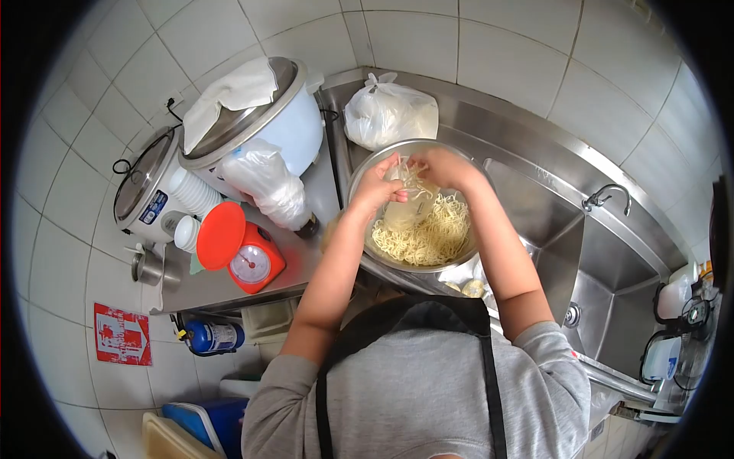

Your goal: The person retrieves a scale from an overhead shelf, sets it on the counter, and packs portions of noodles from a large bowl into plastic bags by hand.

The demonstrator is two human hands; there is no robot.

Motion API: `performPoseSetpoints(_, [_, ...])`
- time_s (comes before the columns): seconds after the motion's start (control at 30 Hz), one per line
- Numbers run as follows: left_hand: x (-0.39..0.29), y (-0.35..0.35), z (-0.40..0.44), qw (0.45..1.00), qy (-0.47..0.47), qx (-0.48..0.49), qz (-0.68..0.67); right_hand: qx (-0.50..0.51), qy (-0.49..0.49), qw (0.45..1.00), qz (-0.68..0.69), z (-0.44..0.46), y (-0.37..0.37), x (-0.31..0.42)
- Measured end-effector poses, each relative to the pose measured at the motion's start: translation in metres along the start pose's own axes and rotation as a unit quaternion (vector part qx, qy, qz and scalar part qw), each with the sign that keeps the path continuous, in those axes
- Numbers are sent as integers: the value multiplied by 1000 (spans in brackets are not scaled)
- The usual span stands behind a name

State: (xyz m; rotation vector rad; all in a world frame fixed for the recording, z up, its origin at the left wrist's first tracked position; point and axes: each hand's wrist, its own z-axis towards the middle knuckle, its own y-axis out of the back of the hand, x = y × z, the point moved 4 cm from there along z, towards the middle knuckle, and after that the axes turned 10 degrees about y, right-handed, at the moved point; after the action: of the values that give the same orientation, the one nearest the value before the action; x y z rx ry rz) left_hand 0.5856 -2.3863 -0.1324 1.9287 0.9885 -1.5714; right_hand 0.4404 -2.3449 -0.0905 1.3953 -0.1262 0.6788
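Note:
A large round metal bowl [357,229] holds a heap of pale yellow noodles [436,237]. Over the bowl's far part, my left hand [378,186] has its fingers closed on the edge of a clear plastic bag [401,214]. My right hand [440,168] is at the mouth of the bag, its fingers curled around some noodles, with several strands hanging between the two hands. The lower end of the bag rests against the noodles in the bowl.
Behind the bowl sits a tied white plastic bag [390,113]. Steel sinks with a faucet [606,199] are on the right. On the left are a red scale [251,264], stacked white cups [195,193] and large lidded cookers [256,130].

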Motion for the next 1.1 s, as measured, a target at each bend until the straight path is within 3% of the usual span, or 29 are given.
performPoseSetpoints(0.1, [4,5,2,998,13,-33,52,-30,-2,998,57,5,15,0])
performPoseSetpoints(0.3, [-2,8,-9,998,35,-29,50,-37,67,982,-174,-12,-32,5])
performPoseSetpoints(0.4, [6,10,-6,992,87,-9,90,-4,1,998,-68,-3,-24,-8])
performPoseSetpoints(0.5, [12,6,-11,988,114,-27,101,-81,-26,994,70,4,13,14])
performPoseSetpoints(0.53, [12,4,-12,988,115,-38,99,-129,3,988,89,6,14,15])
performPoseSetpoints(0.63, [10,0,-14,989,118,-37,86,-43,1,998,48,12,2,11])
performPoseSetpoints(0.73, [-11,0,-29,991,63,-38,109,-6,27,977,-209,-3,-3,7])
performPoseSetpoints(0.8, [-13,9,-21,991,70,-33,113,-36,15,977,-208,-5,16,10])
performPoseSetpoints(0.97, [-19,8,-39,995,75,-30,64,-108,130,986,-7,-10,33,13])
performPoseSetpoints(1.07, [-47,5,-72,999,4,-34,-13,-228,7,957,177,-16,42,-4])
performPoseSetpoints(1.1, [-62,10,-87,999,-25,-34,-35,-244,-3,963,115,-19,40,-12])
